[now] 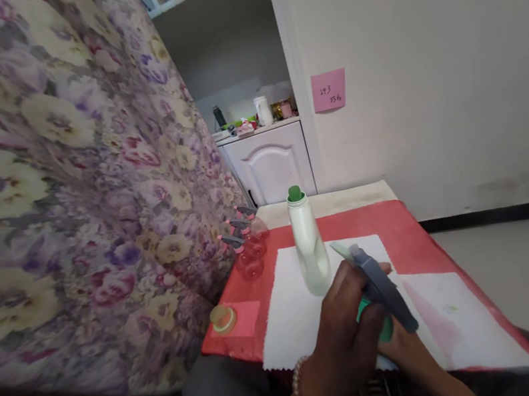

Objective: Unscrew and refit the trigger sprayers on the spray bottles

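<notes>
A spray bottle with a dark grey trigger head (384, 289) and a green body leans over the near edge of the table. My left hand (343, 333), with a beaded bracelet at the wrist, is closed around its neck just under the head. Behind and below it, my right hand (405, 345) grips the green body, though most of its fingers are hidden. Just beyond my hands, a pale green-white jug with a handle (309, 244) stands upright on a white cloth (289, 319). A green spout shows in its mouth.
Three clear pink spray bottles (249, 265) stand at the left table edge, by the floral curtain (93, 206). A round lid-like piece (223, 320) rests on a pink paper. A second white cloth (472, 319) with a pink stain lies at right.
</notes>
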